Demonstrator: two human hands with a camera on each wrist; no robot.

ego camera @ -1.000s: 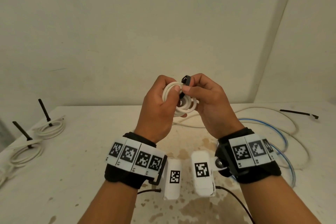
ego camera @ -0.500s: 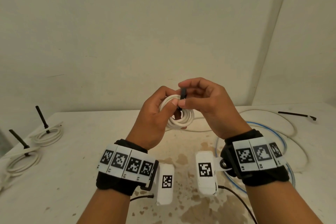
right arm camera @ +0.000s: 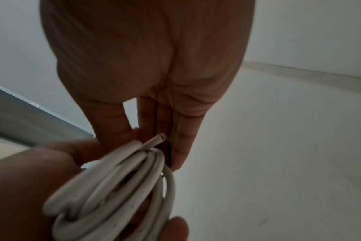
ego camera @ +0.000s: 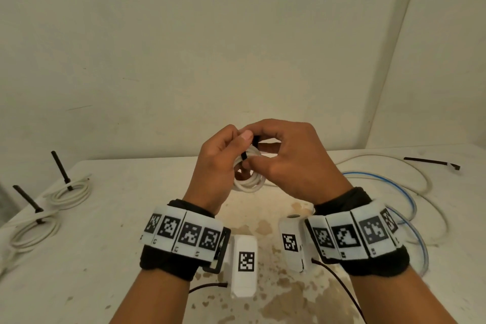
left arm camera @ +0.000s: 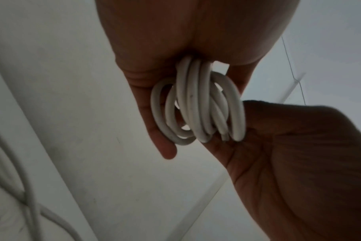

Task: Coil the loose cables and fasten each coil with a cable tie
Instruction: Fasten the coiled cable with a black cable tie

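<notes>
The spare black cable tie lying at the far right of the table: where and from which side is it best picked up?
Probably by its thin shaft, near the middle. The spare cable tie lies flat and alone on the table, clear of the loose white cable. Pinch it from above, across its narrow width, with the right hand, which is nearer.

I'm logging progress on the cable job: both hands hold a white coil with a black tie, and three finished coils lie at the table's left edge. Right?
Not quite: the head view shows two finished coils at the table's left edge, one nearer the wall and one in front of it, not three. The rest holds: the left hand and right hand hold the white coil with the black tie.
</notes>
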